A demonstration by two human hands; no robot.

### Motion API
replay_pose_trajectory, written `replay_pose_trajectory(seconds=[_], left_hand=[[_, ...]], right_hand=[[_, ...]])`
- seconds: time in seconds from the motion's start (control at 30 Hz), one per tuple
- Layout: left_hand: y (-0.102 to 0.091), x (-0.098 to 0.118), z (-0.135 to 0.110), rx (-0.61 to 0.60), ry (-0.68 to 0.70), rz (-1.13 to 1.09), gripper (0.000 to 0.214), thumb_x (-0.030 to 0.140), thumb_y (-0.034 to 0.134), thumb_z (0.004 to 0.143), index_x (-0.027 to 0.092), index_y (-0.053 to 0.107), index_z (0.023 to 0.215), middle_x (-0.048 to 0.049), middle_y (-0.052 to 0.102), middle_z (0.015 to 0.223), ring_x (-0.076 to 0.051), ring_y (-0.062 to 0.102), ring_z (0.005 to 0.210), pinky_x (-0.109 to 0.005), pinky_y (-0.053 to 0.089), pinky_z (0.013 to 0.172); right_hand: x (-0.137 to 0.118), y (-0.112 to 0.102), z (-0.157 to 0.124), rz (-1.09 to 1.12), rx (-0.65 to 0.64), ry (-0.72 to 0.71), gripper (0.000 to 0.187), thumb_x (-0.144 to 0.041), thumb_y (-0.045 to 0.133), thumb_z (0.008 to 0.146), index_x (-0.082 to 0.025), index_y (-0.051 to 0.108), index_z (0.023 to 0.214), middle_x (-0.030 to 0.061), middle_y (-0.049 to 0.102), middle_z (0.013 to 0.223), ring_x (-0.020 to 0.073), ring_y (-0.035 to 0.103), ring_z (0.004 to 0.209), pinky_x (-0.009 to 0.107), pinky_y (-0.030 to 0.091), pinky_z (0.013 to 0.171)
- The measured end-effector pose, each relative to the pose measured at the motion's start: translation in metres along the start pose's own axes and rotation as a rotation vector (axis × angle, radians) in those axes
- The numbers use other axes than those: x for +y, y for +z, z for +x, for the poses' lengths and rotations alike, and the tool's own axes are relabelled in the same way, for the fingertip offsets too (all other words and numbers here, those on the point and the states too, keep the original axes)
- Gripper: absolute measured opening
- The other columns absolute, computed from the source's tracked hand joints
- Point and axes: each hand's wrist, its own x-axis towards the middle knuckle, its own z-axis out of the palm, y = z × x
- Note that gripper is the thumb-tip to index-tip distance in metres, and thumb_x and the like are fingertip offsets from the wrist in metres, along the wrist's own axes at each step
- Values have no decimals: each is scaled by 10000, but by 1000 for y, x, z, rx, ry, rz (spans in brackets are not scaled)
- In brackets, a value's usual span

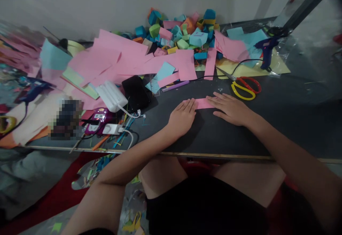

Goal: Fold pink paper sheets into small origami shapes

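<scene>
A narrow pink paper strip (202, 103) lies flat on the dark tabletop in front of me. My left hand (184, 115) presses on its left end with fingers stretched out and close together. On the right end rests my right hand (228, 108), its fingers spread and flat. Both ends of the strip are partly hidden under the fingers. Just beyond my right hand are scissors (245, 87) with one yellow and one red handle. A purple pen (175, 86) lies behind my left hand, near pink paper pieces (186, 65).
Folded coloured paper pieces (184, 35) are heaped against the wall. A blue glue gun (268, 51) stands at the back right, its cord crossing the table. To the left lie pink sheets (107, 55), a white power strip (110, 95), a black pouch-like object (136, 93) and cables.
</scene>
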Motion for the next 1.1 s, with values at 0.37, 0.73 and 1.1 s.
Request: replay_pose_trajectory(seconds=[0.37, 0.73, 1.1], left_hand=[[-2, 3, -37, -97, -51, 33, 752, 546, 397, 1038, 26, 369, 1581, -185, 364, 1660, -306, 367, 1560, -479, 335, 1287], [-12, 5, -13, 73, -49, -45, 603, 391, 262, 1084, 40, 443, 1540, -187, 413, 1641, -279, 413, 1539, -446, 347, 1277], [12, 0, 13, -30, -12, -114, 847, 641, 387, 1014, 15, 338, 1583, -229, 369, 1656, -314, 356, 1566, -454, 309, 1289]], right_hand=[[-3, 2, -1, -24, -17, 18, 672, -524, 355, 1051, -268, 240, 1661, 42, 377, 1668, 325, 328, 1564, 625, 347, 1236], [-33, 2, 3, -113, 49, 149, 706, -590, 349, 1030, -184, 404, 1606, 95, 456, 1622, 309, 366, 1551, 562, 332, 1261], [-49, 12, 15, -138, 116, 247, 743, -513, 321, 1035, -19, 390, 1584, 242, 421, 1612, 351, 411, 1523, 582, 316, 1263]])
